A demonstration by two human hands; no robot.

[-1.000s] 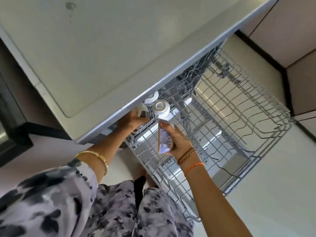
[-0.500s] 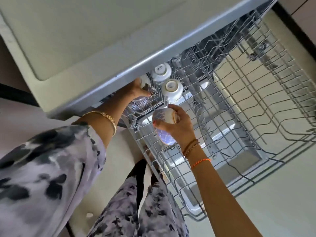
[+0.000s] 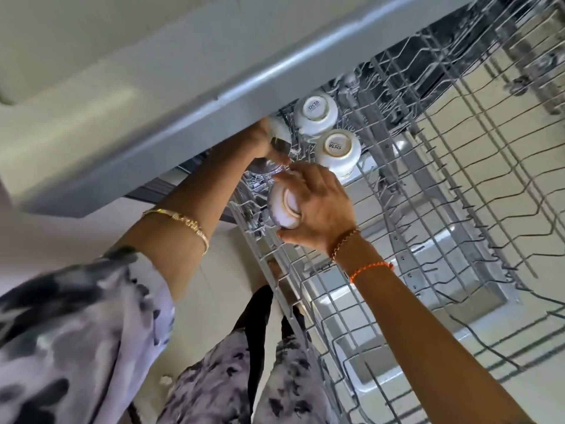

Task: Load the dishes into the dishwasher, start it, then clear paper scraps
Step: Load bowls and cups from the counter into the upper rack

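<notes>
Counter: smooth pale slab, rounded grey front edge, overhangs top left of frame. Below it the rack, pulled out, grey coated wire grid with upright tines and wavy cross wires; shiny steel dishwasher door panel visible through the mesh. Floor pale, glossy.

Sleeve: loose fabric, white with black-grey blotches, bottom left; same print on legs at bottom centre.

Right hand over the rack's near-left corner, fingers curled round a cup, thumb under it, fingertips on top. Cup is white glazed ceramic, round, tipped on its side with the ringed foot facing camera, faint purple tint on lower side. It sits at the left row of tines; cannot tell whether it already rests on the wire.

Left hand reaches under the counter edge into the rack's far-left corner, partly hidden; fingers wrapped on a shiny rounded object, glass or metal, too blurred to name. Exact finger lay cannot be told.

Two more cups upside down in the rack, just beyond the right hand: far cup and near cup, both white ceramic, round, gold ring at the foot, printed logo on the base. They sit just beside each other, near touching.

Gold chain bracelet on left wrist. Bead bracelet and orange thread on right wrist.
</notes>
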